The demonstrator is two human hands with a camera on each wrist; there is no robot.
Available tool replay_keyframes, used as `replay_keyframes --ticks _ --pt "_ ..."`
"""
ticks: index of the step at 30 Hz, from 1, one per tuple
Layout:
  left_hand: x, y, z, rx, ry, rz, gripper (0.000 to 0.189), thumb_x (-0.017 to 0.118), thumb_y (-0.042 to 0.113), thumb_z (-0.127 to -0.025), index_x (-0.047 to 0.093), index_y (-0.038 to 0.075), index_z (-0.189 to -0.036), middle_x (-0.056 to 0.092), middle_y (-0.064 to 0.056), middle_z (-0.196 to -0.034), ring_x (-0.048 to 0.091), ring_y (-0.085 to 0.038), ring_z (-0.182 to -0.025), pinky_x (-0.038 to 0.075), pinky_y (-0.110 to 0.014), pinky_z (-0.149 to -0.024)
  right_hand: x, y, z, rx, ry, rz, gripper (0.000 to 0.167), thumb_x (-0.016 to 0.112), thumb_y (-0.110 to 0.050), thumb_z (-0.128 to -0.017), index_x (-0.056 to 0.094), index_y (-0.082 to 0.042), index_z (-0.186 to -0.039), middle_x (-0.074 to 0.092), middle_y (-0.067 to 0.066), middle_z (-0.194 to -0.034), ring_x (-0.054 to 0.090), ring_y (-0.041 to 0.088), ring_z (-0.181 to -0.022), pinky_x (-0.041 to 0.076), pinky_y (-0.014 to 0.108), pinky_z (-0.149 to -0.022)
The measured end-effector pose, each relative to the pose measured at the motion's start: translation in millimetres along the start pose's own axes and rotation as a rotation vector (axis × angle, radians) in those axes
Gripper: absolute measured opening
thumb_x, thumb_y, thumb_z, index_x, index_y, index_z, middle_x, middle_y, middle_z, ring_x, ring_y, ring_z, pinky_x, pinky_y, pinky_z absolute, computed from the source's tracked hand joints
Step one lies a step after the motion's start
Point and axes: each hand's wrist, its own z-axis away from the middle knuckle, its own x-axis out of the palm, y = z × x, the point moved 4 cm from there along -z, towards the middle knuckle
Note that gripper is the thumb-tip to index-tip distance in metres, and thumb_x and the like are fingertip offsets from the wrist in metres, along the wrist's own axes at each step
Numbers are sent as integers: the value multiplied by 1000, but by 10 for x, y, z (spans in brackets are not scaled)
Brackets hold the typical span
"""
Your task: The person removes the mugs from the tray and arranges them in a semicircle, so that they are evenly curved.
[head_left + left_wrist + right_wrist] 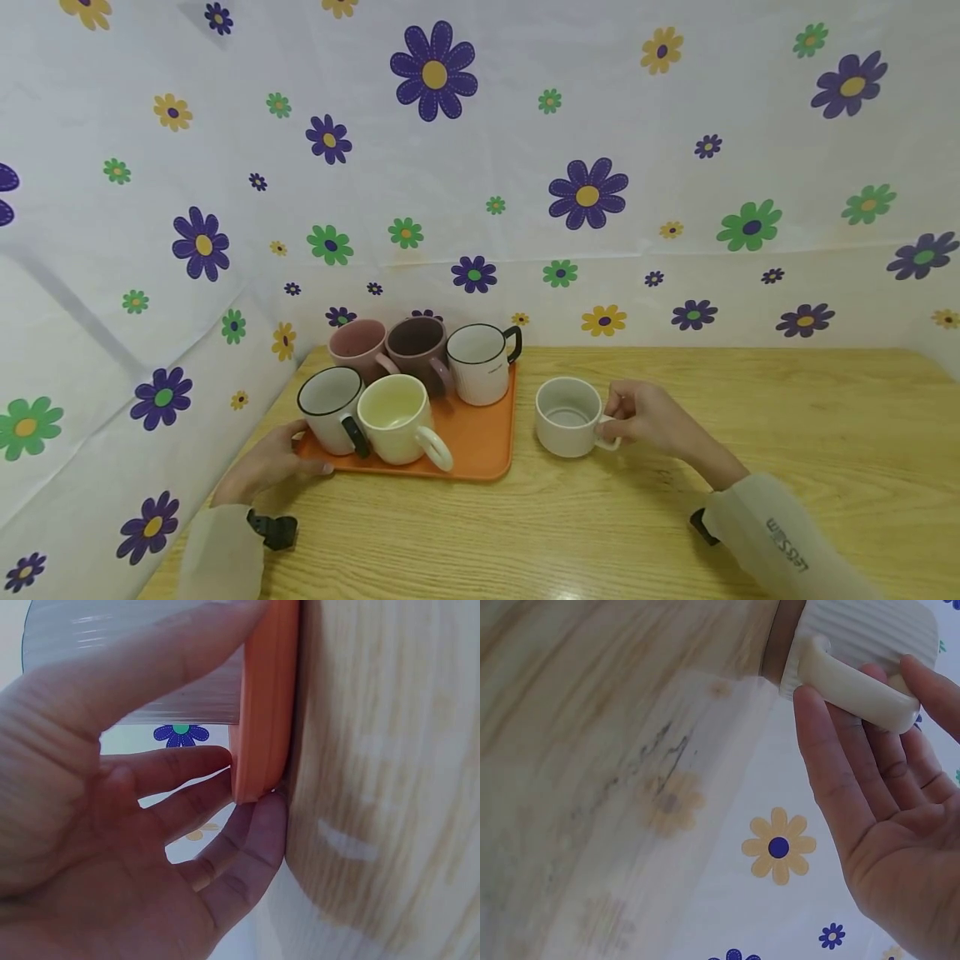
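Right hand (641, 417), fingers curled, pinches the handle (862, 694) of the white cup (562, 438), best hold for likely stiff, lightish, slick, breakable ceramic, upright on the table (450, 533) just right of the orange tray (482, 442), whose near-left corner the left hand (266, 462) grips.

Head view looks forward and down; close wrist views share its tray (480, 437) (left) and lone cup (564, 438) (right).

A person wears long, pale beige sleeves. The left sleeve (221, 554), by the table's (420, 533) left edge, has a chunky black wristband (276, 532) at its cuff; the right sleeve (765, 521) shows a black band (702, 527) and dark lettering (787, 543).
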Motion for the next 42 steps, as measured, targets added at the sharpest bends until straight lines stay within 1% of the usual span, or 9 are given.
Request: replay_keyframes --ticks 5,16,19,26,29,31,35,39,42 --pt "5 2 6 -7 1 -5 94 86 17 -81 30 -19 -147 34 -41 -149 29 -58 -139 21 -69 -113 21 5 14 17 6 10 17 73 4 -86 57 2 -83 68 8 -74 66 18 -69 59 32 -58" --pt "2 24 14 -16 0 -11 92 85 17 -83 30 -19 -147 33 -41 -150 26 -58 -140 20 -68 -113 42 -21 44 8 11 13 18 74 2 -86 57 1 -84 69 7 -76 66 18 -70 59 32 -59" --pt "4 26 18 -21 2 -11 94 85 18 -82 29 -19 -148 33 -41 -150 26 -58 -140 20 -68 -113 41 -27 58 -14 -6 14 18 74 2 -87 57 0 -84 69 7 -76 65 16 -69 58 30 -59" --pt "-4 11 23 -25 0 -12 95 85 20 -82 29 -19 -148 31 -41 -151 25 -59 -140 20 -69 -113 7 -27 111 -114 -88 -3 17 71 3 -90 55 1 -84 67 6 -79 63 12 -68 57 30 -59" --pt "-5 6 24 -20 -1 -5 94 85 19 -82 29 -18 -148 32 -40 -151 25 -58 -141 20 -69 -113 -26 -4 139 -144 -112 8 17 70 4 -90 55 0 -84 67 5 -79 62 11 -69 57 30 -59" --pt "-7 7 23 -9 -4 -7 94 85 19 -83 29 -19 -148 32 -41 -151 25 -59 -140 20 -69 -113 -52 9 158 -152 -124 16 17 70 5 -90 55 0 -85 67 4 -79 61 10 -69 57 29 -59" --pt "-18 6 28 -9 -3 -7 94 84 17 -84 27 -20 -148 31 -42 -151 25 -59 -140 21 -69 -113 -92 29 189 -166 -143 18 15 69 4 -91 56 0 -86 66 4 -80 62 11 -70 58 31 -60" --pt "-24 6 31 -5 2 -16 93 84 17 -84 28 -20 -148 33 -42 -150 28 -58 -139 23 -68 -112 -142 39 223 -190 -141 21 14 69 4 -91 56 0 -86 67 4 -80 63 11 -70 59 32 -60" --pt "-23 11 33 2 3 -19 93 84 18 -84 28 -20 -148 34 -41 -149 29 -58 -139 23 -68 -112 -194 59 256 -174 -133 24 14 69 4 -91 57 1 -86 67 4 -80 64 11 -70 59 31 -61"
